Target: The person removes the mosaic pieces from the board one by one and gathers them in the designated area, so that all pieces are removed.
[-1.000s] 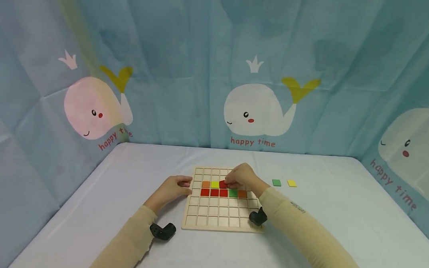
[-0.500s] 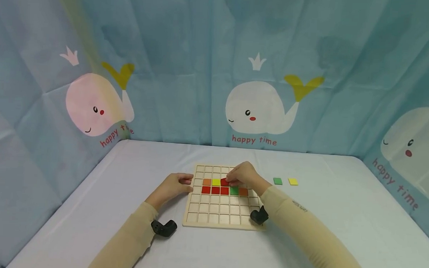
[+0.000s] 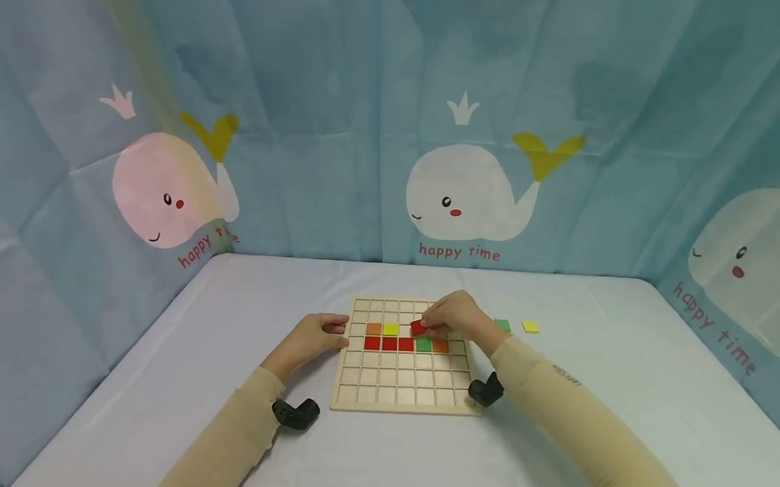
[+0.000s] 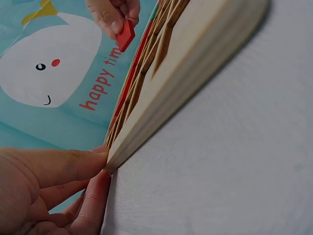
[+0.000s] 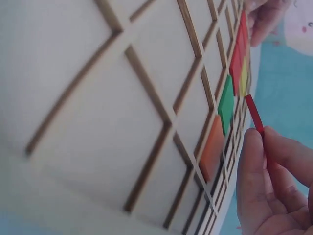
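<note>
My right hand [image 3: 455, 315] pinches a red square tile [image 3: 417, 327] between thumb and fingertips. The tile is tilted, just above the wooden grid board [image 3: 406, 395]; in the right wrist view its thin red edge [image 5: 254, 112] shows. My left hand [image 3: 310, 340] touches the board's left edge with thumb and fingers, rather straight in the left wrist view. On the board, an orange tile [image 3: 374, 328] and a yellow tile [image 3: 390, 329] lie in one row. The nearer row has red tiles [image 3: 389, 344], a green tile [image 3: 423, 344] and another orange tile [image 3: 441, 346].
A loose green tile [image 3: 502, 325] and a loose yellow tile [image 3: 530, 327] lie on the white tablecloth [image 3: 595, 340], right of the board. A blue whale-print curtain [image 3: 314, 189] stands behind and at the sides. Black wrist devices [image 3: 296, 414] sit on both sleeves.
The right hand has moved slightly right with the red tile, away from the square beside the yellow tile, which now shows bare. The left hand stays at the board's edge.
</note>
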Demonstrator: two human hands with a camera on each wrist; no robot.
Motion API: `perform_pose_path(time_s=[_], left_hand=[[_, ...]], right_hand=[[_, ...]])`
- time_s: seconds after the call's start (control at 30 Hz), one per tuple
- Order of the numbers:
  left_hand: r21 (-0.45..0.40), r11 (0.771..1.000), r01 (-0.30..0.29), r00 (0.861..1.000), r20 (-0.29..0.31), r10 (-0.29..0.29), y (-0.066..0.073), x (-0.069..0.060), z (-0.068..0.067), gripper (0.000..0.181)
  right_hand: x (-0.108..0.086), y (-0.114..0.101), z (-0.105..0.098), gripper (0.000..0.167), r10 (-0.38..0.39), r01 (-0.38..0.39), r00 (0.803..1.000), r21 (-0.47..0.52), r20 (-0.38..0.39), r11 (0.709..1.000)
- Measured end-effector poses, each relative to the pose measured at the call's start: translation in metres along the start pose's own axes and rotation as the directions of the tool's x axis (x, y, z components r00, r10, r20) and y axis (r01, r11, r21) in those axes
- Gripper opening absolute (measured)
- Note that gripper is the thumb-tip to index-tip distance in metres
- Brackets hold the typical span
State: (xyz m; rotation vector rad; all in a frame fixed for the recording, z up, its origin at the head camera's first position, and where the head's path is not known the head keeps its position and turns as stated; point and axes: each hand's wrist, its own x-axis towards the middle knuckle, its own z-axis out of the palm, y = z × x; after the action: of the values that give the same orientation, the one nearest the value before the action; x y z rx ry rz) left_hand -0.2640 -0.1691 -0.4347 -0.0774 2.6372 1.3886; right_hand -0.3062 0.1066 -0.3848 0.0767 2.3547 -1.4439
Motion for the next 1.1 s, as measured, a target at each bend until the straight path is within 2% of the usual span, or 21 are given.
perform_pose_path(time_s=[0.37,0.7,1.1], left_hand=[[-0.007,1.000,0.006,1.000,-0.003,-0.006,-0.003,0.000,0.000,0.052],[-0.015,1.000,0.001,1.000,-0.001,-0.001,0.002,0.001,-0.004,0.051],[-0.021,1.000,0.003,1.000,0.010,-0.003,0.002,0.000,0.000,0.052]], right_hand=[[-0.005,0.010,-0.024,0.021,0.030,-0.030,0.999,-0.022,-0.016,0.999],[-0.015,0.014,-0.049,0.026,0.033,-0.035,0.999,-0.065,-0.036,0.997],[-0.030,0.031,-0.075,0.035,0.042,-0.044,0.997,-0.040,-0.061,0.998]])
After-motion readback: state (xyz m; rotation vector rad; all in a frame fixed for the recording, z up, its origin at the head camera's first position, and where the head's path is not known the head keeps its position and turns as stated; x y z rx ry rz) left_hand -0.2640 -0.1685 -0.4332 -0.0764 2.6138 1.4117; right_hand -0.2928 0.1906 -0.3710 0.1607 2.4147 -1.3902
